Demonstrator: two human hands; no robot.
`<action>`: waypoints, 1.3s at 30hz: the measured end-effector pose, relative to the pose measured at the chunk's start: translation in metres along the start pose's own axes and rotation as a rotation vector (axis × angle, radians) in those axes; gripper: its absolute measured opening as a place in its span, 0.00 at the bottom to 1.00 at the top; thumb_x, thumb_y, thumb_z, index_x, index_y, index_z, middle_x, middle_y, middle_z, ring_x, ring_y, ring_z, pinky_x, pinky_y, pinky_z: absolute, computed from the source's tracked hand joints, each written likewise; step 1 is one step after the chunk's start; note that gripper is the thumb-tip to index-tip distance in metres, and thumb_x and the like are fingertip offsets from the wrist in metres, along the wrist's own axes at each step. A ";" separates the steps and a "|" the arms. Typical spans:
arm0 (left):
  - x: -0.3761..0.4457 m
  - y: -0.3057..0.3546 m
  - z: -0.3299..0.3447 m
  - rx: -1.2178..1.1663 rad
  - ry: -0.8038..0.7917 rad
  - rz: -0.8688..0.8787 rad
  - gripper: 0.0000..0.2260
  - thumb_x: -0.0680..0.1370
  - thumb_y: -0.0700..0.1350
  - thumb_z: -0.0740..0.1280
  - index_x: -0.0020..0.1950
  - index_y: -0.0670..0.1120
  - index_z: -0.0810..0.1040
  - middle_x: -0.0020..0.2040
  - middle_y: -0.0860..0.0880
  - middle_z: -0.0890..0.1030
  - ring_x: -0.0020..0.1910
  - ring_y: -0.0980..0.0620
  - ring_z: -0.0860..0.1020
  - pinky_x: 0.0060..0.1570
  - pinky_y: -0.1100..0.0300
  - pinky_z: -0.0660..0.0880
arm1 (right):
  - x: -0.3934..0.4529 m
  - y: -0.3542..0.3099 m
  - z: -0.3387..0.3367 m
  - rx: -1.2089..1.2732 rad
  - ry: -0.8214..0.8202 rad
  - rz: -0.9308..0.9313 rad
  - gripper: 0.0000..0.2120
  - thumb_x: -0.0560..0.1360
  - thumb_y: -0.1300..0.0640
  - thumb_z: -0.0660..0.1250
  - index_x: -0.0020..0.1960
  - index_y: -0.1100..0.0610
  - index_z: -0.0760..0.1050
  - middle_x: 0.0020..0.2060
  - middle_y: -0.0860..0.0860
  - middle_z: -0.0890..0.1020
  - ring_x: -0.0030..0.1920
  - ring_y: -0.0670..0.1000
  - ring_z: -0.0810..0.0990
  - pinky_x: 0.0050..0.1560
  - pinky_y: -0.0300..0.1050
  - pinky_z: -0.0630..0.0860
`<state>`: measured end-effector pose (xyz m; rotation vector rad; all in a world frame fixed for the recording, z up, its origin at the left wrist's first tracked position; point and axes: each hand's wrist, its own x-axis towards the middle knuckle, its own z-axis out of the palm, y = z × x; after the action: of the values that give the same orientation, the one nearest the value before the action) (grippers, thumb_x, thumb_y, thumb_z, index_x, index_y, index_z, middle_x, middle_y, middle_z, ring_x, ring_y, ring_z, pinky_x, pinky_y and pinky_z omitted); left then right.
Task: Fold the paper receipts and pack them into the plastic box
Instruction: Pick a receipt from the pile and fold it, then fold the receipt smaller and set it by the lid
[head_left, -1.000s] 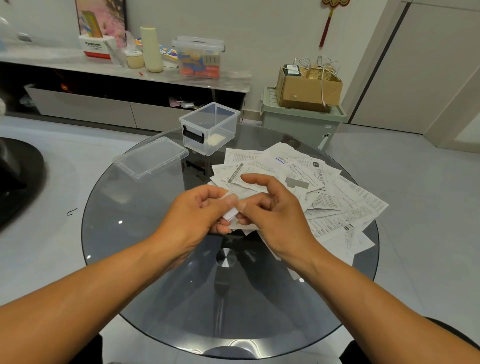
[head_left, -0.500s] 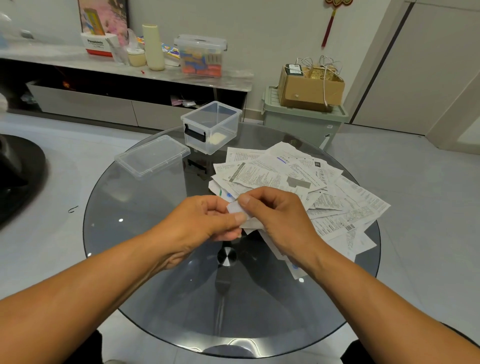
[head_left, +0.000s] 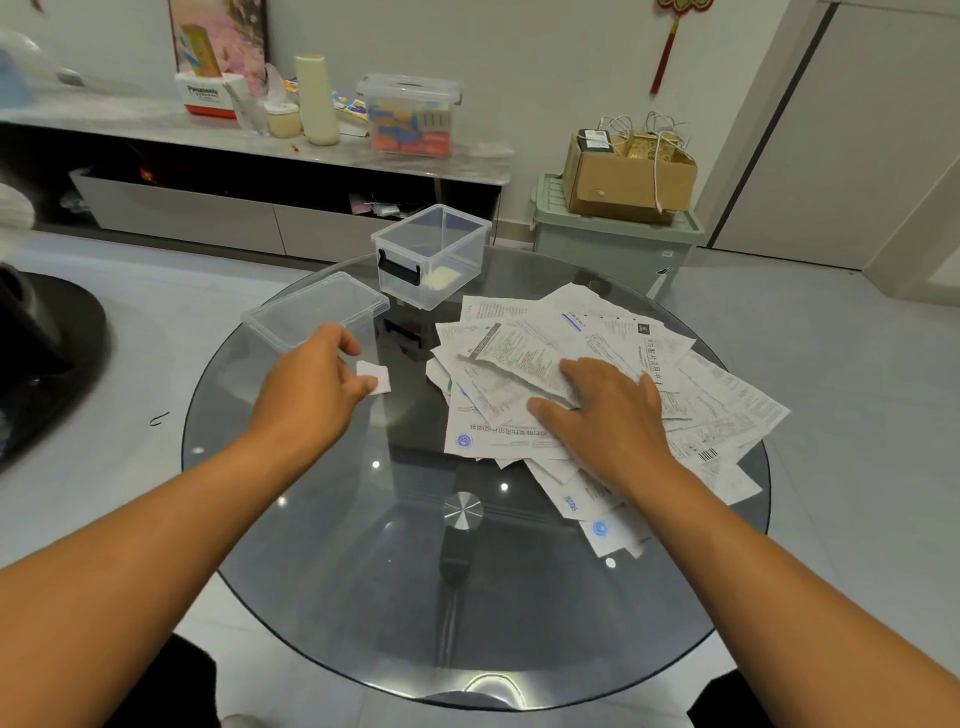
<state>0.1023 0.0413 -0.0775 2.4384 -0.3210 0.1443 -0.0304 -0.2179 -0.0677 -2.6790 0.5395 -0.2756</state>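
Over desk (head_left: 332, 545), left hand (head_left: 311, 384) pinches folded receipt (head_left: 375, 375) short of plastic box (head_left: 431, 254) (lid off); right hand (head_left: 608, 410) flat, fingers spread, on receipt pile (head_left: 727, 395). Risk: light paper slips or unfolds w/ loose pinch.

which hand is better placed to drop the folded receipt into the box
Left. The left hand already pinches the folded receipt and is nearer the open plastic box. The right hand rests flat on the pile of receipts.

Glass table (head_left: 332, 571): box (head_left: 431, 257), lid (head_left: 311, 309), receipts (head_left: 597, 353).
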 end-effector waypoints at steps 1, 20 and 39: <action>0.002 -0.004 -0.001 0.069 0.028 0.035 0.12 0.77 0.45 0.75 0.57 0.50 0.76 0.45 0.51 0.78 0.44 0.48 0.77 0.42 0.53 0.72 | 0.000 0.001 -0.001 -0.009 0.032 -0.012 0.19 0.81 0.41 0.64 0.67 0.51 0.76 0.63 0.47 0.80 0.67 0.53 0.75 0.80 0.59 0.46; -0.038 0.030 -0.005 0.312 -0.256 0.259 0.31 0.82 0.62 0.55 0.80 0.46 0.61 0.75 0.46 0.68 0.74 0.45 0.65 0.70 0.50 0.66 | -0.013 -0.003 0.004 -0.245 0.362 -0.485 0.07 0.74 0.65 0.70 0.43 0.55 0.75 0.33 0.49 0.76 0.33 0.56 0.76 0.76 0.56 0.58; -0.047 0.056 -0.009 -0.921 -0.528 -0.312 0.38 0.78 0.31 0.69 0.81 0.55 0.59 0.65 0.48 0.80 0.58 0.46 0.83 0.51 0.50 0.84 | -0.034 -0.015 0.003 0.350 0.091 -0.618 0.23 0.73 0.59 0.77 0.67 0.48 0.79 0.73 0.46 0.72 0.71 0.47 0.73 0.71 0.54 0.71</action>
<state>0.0424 0.0146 -0.0450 1.5350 -0.1669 -0.6541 -0.0557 -0.1901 -0.0680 -2.4201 -0.3089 -0.6005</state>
